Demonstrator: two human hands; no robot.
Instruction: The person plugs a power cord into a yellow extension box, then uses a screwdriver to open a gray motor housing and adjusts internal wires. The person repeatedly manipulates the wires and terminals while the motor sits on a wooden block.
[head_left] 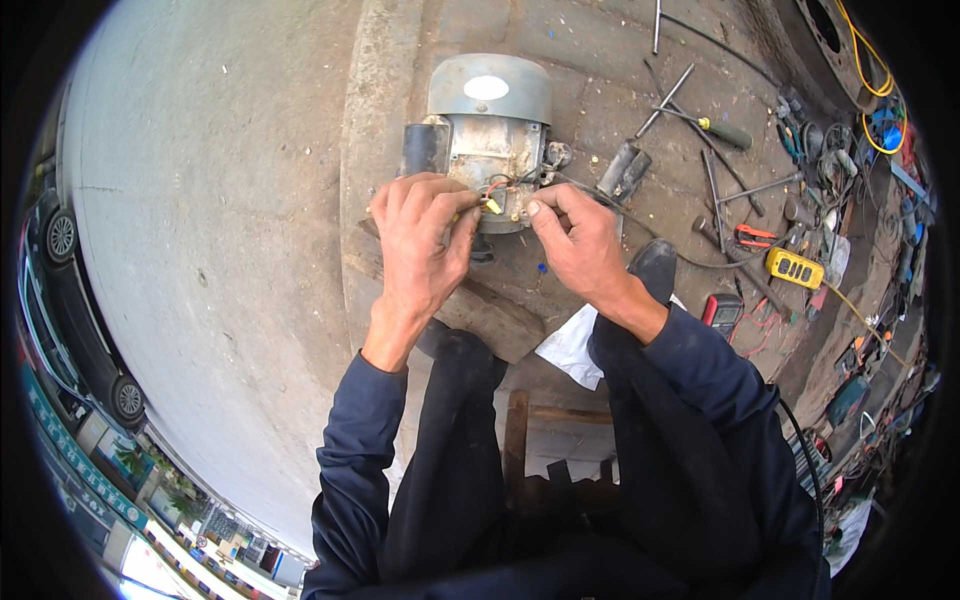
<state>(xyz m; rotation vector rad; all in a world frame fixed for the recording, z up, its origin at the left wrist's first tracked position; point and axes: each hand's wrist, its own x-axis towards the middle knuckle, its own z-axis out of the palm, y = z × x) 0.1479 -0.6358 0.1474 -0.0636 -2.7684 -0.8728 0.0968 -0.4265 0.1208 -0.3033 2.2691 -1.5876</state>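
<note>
An electric motor [497,143] with a rounded grey fan cover [490,88] lies on the ground in front of me. Its terminal area is exposed, and thin red, dark and yellow-tipped wires [492,206] stick out there. My left hand [425,235] is closed, thumb and fingertips pinching at a wire beside the yellow tip. On the other side of the wires, my right hand [583,235] has its thumb and forefinger pressed together at the motor's edge. Whatever sits between those right fingertips is too small to make out. A black cylinder [424,148] is attached at the motor's left side.
To the right lie a screwdriver [728,133], T-handle wrenches [760,188], dark metal cylinders [624,170], red-handled pliers [755,236], a yellow power strip [795,268] and a red multimeter [722,311]. White cloth [573,348] lies by my right foot. Parked cars [75,300] stand far left.
</note>
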